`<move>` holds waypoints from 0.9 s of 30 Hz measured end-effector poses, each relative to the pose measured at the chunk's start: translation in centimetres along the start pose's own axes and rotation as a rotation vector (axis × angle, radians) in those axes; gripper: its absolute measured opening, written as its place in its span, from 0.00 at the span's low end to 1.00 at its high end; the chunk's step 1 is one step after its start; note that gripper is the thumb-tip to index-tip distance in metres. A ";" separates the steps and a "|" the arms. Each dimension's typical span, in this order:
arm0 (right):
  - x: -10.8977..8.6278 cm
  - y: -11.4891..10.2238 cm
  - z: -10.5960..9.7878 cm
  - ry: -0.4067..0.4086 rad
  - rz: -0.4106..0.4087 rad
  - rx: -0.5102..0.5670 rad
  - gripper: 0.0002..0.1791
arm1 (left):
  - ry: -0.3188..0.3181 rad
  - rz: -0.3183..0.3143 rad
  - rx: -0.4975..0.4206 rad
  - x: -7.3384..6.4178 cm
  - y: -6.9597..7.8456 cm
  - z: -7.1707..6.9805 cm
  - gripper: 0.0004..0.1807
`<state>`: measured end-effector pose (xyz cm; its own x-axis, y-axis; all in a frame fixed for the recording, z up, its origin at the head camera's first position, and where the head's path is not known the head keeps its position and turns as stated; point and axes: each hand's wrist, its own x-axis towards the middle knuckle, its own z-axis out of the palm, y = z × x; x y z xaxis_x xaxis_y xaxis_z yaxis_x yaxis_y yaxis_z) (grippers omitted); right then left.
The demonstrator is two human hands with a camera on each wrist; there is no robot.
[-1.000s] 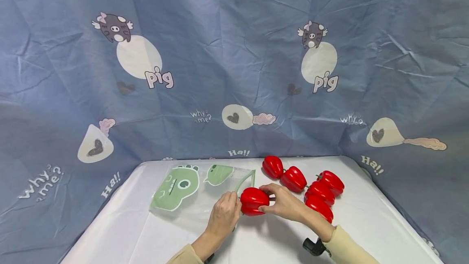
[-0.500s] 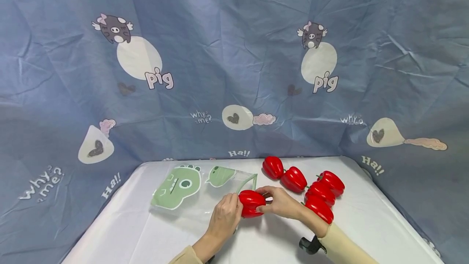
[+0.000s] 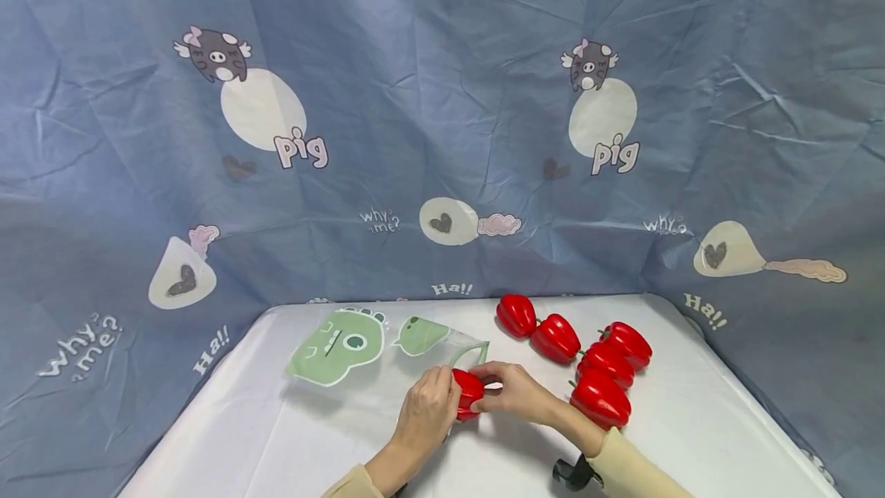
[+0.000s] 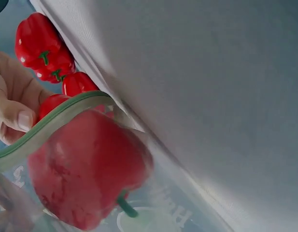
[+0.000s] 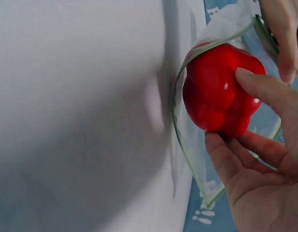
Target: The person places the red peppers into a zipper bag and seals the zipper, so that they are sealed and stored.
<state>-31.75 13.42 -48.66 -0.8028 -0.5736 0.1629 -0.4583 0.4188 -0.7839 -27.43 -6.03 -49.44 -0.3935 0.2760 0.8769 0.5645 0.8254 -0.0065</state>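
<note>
A clear zip bag (image 3: 335,352) with green cartoon prints and a green-edged mouth lies on the table. My left hand (image 3: 425,410) grips it by the mouth's near edge. At the mouth, my right hand (image 3: 515,394) holds a glossy red bell pepper (image 3: 466,392) between thumb and fingers. The right wrist view shows the green rim (image 5: 176,118) spread around the pepper (image 5: 219,89), whose far part is inside. Through the plastic in the left wrist view, the pepper (image 4: 91,164) shows its green stem. In the head view my left fingers hide part of it.
To the right of my hands, several red bell peppers (image 3: 600,396) lie in a loose row toward the table's back. A white cloth covers the table (image 3: 691,390). Behind it hangs a blue printed curtain (image 3: 442,121).
My right hand has moved left and slightly nearer, pushing the bell pepper deeper into the bag's mouth. The bag's printed side has lifted a little, while my left hand stays nearly in place.
</note>
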 end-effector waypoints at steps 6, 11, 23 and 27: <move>0.4 0.6 1.0 0.024 -0.035 0.057 0.29 | -0.016 -0.075 -0.033 0.1 0.5 -0.2 0.11; 0.5 0.6 1.5 0.016 -0.002 0.080 0.30 | -0.088 -0.170 -0.076 0.2 1.1 -0.5 0.14; 1.2 0.3 2.2 -0.046 0.017 0.170 0.29 | -0.131 -0.263 -0.115 0.4 1.5 -1.0 0.15; 1.5 0.0 2.7 -0.048 -0.011 0.154 0.25 | -0.114 -0.254 -0.100 0.4 1.6 -0.8 0.15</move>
<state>-31.91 10.64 -49.99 -0.7776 -0.6117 0.1459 -0.3997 0.3016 -0.8656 -26.10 -4.99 -48.75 -0.6073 0.1254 0.7845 0.5042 0.8239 0.2586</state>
